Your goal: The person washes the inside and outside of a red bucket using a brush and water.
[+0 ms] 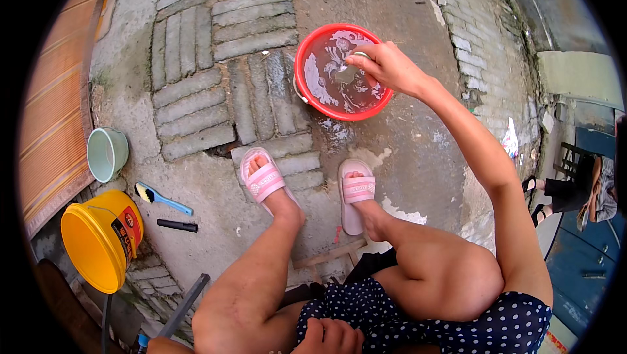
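My right hand (390, 66) reaches over a red bucket (302, 86) of murky, rippling water (320, 83). Its thumb and fingers are closed on a small pale object (359, 55) with a rounded edge. The object's lower part looks dipped in the water, and its exact kind is hidden by the fingers and the surface. Low on my lap, against a navy polka-dot dress (366, 305), lies my left hand (330, 337). Its fingers are curled, nothing shows in them, and the picture's lower edge cuts it off.
On the left stand a yellow bucket (91, 243) and a pale green tub (103, 155), beside a blue-handled brush (163, 200) and a black stick-like thing (177, 225). My pink slippers (264, 181) rest on wet concrete and brick paving (191, 102). Another person (575, 191) sits at far right.
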`<state>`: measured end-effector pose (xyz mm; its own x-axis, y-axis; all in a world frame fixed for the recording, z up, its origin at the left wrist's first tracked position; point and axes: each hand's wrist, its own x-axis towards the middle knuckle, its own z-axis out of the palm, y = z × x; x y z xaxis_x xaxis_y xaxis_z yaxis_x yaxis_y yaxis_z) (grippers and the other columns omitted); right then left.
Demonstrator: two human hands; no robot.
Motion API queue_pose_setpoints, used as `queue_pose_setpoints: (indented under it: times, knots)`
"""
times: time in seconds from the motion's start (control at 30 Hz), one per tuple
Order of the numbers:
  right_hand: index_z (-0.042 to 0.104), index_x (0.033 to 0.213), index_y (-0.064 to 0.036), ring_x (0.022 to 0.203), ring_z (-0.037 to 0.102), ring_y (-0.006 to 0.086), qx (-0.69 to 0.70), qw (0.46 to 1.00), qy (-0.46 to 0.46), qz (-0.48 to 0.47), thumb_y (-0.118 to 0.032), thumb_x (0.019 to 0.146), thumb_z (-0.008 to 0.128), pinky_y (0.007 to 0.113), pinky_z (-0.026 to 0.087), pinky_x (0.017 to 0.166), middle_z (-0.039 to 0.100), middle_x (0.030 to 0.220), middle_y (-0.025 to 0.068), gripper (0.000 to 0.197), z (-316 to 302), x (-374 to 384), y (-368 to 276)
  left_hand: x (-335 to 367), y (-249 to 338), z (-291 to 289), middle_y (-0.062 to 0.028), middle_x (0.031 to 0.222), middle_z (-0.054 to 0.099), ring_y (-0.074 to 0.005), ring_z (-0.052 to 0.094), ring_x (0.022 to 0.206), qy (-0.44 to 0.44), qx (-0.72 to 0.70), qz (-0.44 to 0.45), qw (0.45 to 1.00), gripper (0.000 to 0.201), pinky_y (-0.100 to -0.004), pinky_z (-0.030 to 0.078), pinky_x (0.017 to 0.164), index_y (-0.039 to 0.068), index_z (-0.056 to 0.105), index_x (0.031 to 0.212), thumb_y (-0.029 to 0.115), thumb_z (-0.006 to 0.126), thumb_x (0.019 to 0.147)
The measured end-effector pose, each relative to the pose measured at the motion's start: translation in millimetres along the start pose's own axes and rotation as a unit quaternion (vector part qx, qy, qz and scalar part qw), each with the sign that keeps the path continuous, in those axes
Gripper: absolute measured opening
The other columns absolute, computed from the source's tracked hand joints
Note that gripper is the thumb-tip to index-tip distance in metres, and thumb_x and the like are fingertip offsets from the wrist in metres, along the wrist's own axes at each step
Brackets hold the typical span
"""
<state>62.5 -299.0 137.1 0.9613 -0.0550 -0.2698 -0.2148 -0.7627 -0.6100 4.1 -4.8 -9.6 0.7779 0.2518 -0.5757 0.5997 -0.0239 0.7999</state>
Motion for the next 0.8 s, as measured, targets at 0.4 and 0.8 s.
queue_pose_setpoints:
  times: [0.4,0.8]
  knots:
    - [0.061,0.09,-0.0068,0.07,0.062,0.035,-0.194,0.964,0.18,-0.023,-0.017,0.083,0.051,0.045,0.048,0.063,0.064,0.072,0.0149,0.016,-17.6,22.0,82.9,-7.0,7.9,3.7,-0.0017,0.129,0.044,-0.0154,0.04,0.117,-0.011,-0.025,-0.029,0.999,0.048,-0.0276,0.027,0.102,0.009,0.043,0.127,0.041,0.047,0.091]
    - [0.058,0.083,0.0003,0.045,0.055,0.0092,0.232,0.935,-0.005,0.267,-0.005,0.076,0.063,0.025,0.042,0.039,0.057,0.054,0.0046,0.01,49.5,-58.0,33.6,-7.0,11.1,-1.4,-0.0011,0.145,0.029,-0.014,0.029,0.131,-0.047,-0.022,-0.016,0.999,0.055,-0.027,0.02,0.108,0.006,0.029,0.14,0.034,0.043,0.095]
